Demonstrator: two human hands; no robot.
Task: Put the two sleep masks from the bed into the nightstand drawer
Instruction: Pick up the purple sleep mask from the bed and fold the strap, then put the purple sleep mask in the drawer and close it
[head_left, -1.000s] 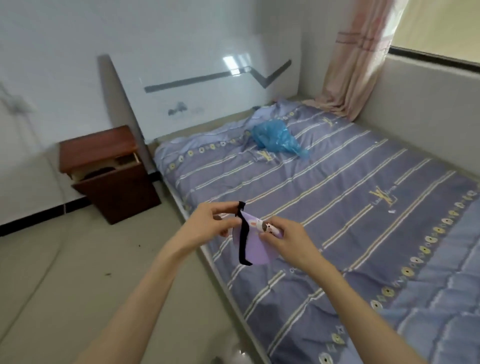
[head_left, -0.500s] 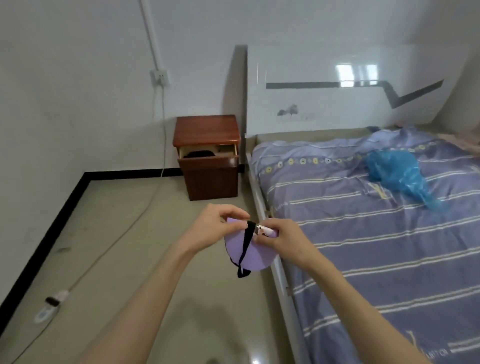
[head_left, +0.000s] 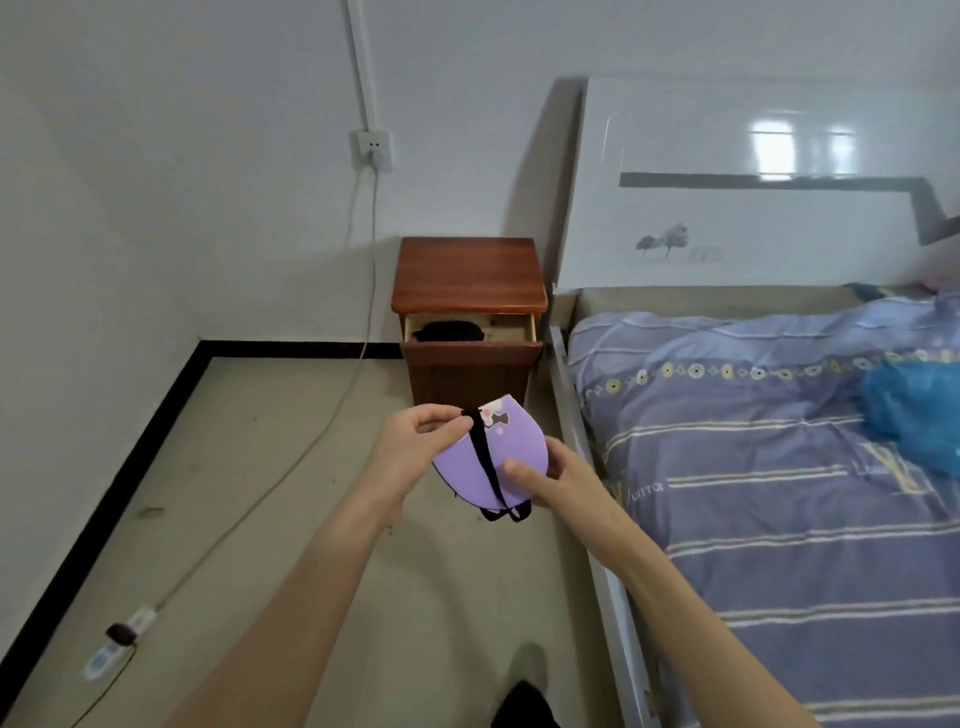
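- We hold the folded purple fabric sleep mask (head_left: 475, 467) with black strap in both hands, above the floor beside the bed (head_left: 779, 467).
- Left hand (head_left: 415, 447): fingers pinched on its upper edge.
- Right hand (head_left: 558, 480): fingers closed on its lower right side.
- Brown wooden nightstand (head_left: 470, 270): drawer (head_left: 470, 353) open, black sleep mask (head_left: 449, 331) inside.

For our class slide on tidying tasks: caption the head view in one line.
Both hands, left hand and right hand, hold a purple sleep mask before the open nightstand drawer.
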